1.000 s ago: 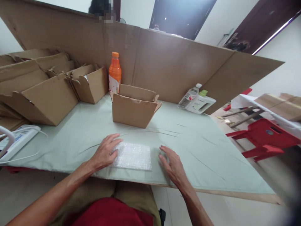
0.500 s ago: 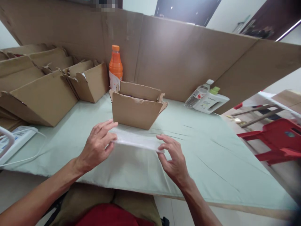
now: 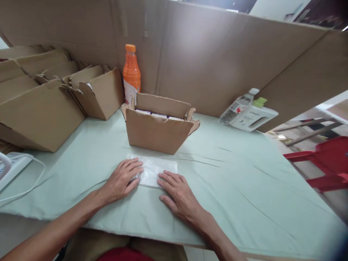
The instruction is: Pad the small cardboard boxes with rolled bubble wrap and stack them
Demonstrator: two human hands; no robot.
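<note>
White case [image 3: 17,168]: far left of the left hand, near the table edge, with a white cable
Cardboard boxes [image 3: 40,116]: beyond and left of the left hand, grouped, open-topped
Left hand [image 3: 122,179]: palm down, unclenched, fingers resting on the sheet's left end
Orange bottle [image 3: 132,70]: upright, well beyond the left hand, behind the open carton's left end
Bubble-wrap sheet [image 3: 152,169]: flat on the green cloth [image 3: 217,185], under the fingers of both hands
Open carton [image 3: 157,132]: just beyond both hands, white-topped items [image 3: 159,116] partly visible inside
Right hand [image 3: 178,194]: palm down, unclenched, fingertips on the sheet's right part
Clear bottle [image 3: 236,108], white jug [image 3: 254,117]: leaning, beyond and right of the right hand
</note>
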